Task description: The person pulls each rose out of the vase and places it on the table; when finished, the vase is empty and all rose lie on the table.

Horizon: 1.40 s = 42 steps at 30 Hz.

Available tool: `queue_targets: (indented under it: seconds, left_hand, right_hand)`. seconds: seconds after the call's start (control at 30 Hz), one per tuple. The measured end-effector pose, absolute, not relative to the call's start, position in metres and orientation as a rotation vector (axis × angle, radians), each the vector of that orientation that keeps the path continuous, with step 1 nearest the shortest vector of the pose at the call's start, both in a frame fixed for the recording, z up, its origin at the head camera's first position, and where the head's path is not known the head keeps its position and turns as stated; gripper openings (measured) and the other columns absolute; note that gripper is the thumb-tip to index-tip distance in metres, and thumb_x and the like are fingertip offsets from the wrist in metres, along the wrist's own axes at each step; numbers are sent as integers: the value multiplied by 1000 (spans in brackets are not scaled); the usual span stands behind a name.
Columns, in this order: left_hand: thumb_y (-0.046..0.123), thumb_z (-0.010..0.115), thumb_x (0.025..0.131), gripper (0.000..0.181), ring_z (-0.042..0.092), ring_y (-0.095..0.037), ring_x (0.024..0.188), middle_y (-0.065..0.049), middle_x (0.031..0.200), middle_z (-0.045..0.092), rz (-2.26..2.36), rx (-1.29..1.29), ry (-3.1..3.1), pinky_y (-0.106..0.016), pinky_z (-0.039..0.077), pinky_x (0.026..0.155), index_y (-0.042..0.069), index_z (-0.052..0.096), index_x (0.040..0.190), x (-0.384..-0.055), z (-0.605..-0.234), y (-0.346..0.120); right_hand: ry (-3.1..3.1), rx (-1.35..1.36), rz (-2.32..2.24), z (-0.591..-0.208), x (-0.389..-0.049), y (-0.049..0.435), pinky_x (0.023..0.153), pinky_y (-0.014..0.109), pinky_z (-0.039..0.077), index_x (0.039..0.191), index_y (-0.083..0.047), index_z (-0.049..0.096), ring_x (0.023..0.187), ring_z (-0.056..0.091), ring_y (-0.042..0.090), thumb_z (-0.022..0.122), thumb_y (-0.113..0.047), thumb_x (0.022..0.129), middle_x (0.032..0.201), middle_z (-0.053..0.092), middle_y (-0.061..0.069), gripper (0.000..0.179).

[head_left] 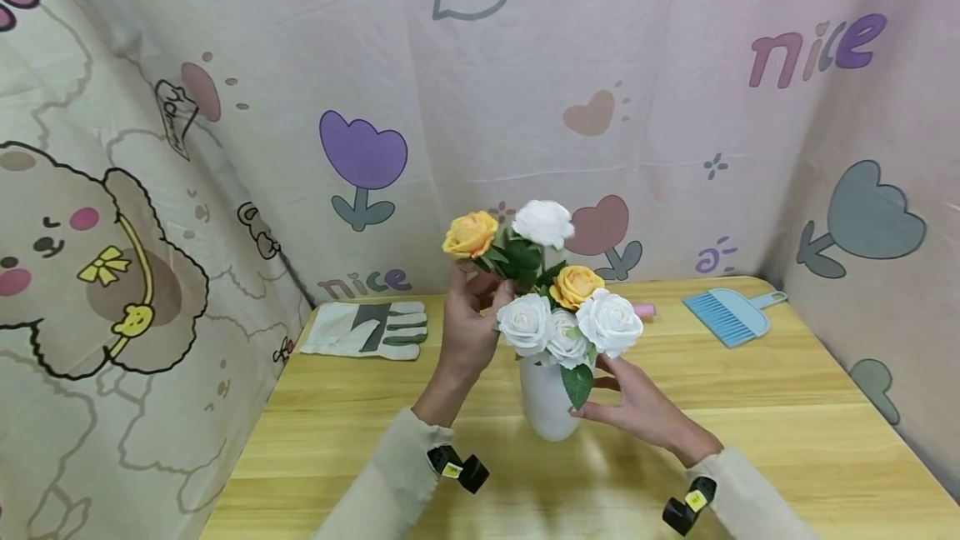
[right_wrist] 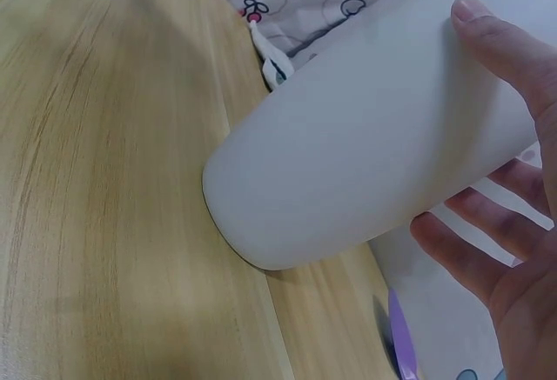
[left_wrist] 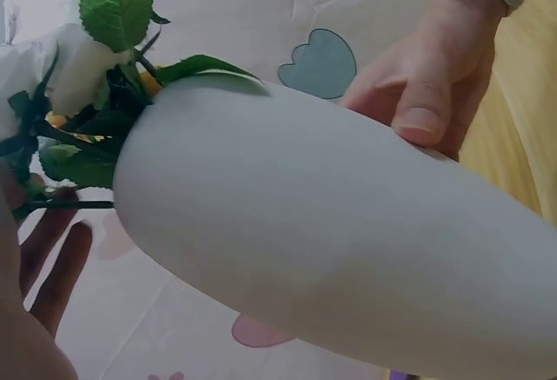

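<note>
While stems get fiddled with | vase (head_left: 547, 407) steadied by right hand (head_left: 637, 407), fingers wrapped | flowers (head_left: 525, 261) pinched by left hand (head_left: 468, 327) | vase could be tipped on bench (head_left: 750, 407) by a hard tug

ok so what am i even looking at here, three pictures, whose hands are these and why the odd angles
These are one person's two bare hands, filmed by three cameras at once. The wide picture comes from a camera on the head; the two close ones come from small cameras strapped to the wrists, which is why the vase looks huge and tilted there. The right hand grips a white vase standing on a wooden table. The left hand holds the stems of the roses in it, white and orange ones. Behind lie a work glove, a blue dustpan and something small and pink.
</note>
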<state>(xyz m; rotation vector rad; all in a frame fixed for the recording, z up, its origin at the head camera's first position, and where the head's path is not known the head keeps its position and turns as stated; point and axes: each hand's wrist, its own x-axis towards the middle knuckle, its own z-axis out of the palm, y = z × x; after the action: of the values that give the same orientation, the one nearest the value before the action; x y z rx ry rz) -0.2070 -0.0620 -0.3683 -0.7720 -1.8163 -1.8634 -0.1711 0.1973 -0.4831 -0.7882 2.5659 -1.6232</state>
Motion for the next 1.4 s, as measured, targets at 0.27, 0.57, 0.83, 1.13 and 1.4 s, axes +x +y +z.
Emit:
queue_targets:
  seconds: [0.27, 0.57, 0.83, 1.13, 1.4]
  left_hand:
    - [-4, 54, 108, 50, 71, -9, 112, -36, 131, 64, -1967, -813, -1735, -22, 61, 91, -5, 32, 152, -207, -370, -61]
    - [-5, 53, 110, 47, 66, -10, 119, -20, 132, 64, -2053, -903, -1766, -22, 60, 94, -4, 27, 149, -209, -373, -60]
    - [-2, 53, 110, 27, 68, -3, 107, -21, 129, 70, -2091, -780, -1849, -18, 57, 84, -10, 52, 136, -209, -375, -60]
    - [8, 46, 116, 26, 67, -7, 111, -21, 119, 68, -1958, -853, -1884, -25, 56, 100, -2, 42, 140, -209, -374, -62]
    - [4, 58, 111, 22, 77, -13, 96, -1, 109, 74, -2062, -782, -1595, -42, 69, 88, 14, 68, 128, -206, -349, -70]
  right_hand:
    - [2563, -766, -1618, -483, -172, 198, 109, 40, 60, 171, -23, 34, 149, 50, 50, 90, -28, 92, 171, 43, 16, 96]
    - [2565, -734, -1611, -482, -171, 198, 110, 45, 59, 170, -22, 34, 146, 55, 46, 89, -30, 94, 169, 46, 15, 95]
    - [2574, -747, -1603, -483, -171, 197, 111, 49, 58, 170, -21, 34, 147, 54, 47, 89, -31, 93, 170, 45, 16, 94]
    - [2579, -748, -1595, -485, -171, 199, 110, 45, 59, 167, -21, 38, 147, 54, 47, 89, -30, 94, 168, 47, 15, 89]
    - [2565, -764, -1616, -485, -172, 198, 110, 41, 60, 168, -24, 37, 146, 55, 45, 87, -29, 95, 168, 48, 13, 89]
